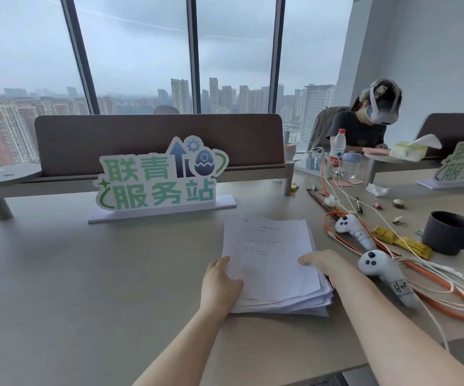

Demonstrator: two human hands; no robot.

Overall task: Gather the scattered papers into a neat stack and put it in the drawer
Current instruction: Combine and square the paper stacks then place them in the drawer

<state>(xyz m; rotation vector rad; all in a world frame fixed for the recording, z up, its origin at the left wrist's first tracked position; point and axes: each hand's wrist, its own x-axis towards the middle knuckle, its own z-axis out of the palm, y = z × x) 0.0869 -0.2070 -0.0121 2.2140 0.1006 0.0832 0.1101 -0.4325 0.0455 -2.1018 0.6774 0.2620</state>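
A stack of white printed papers (pixel 269 257) lies on the beige desk (pixel 86 274), its edges slightly uneven at the near right corner. My left hand (pixel 221 282) holds the stack's left edge, thumb on top of the top sheet. My right hand (pixel 322 263) rests on the stack's right side, fingers laid flat over the top sheet. No drawer is in view.
A green-lettered sign (pixel 158 179) stands behind the papers. To the right lie two white controllers (pixel 378 266), orange and white cables (pixel 448 299), yellow packets (pixel 403 242) and a dark mug (pixel 448 232). A person wearing a headset (pixel 364 126) sits at the back right.
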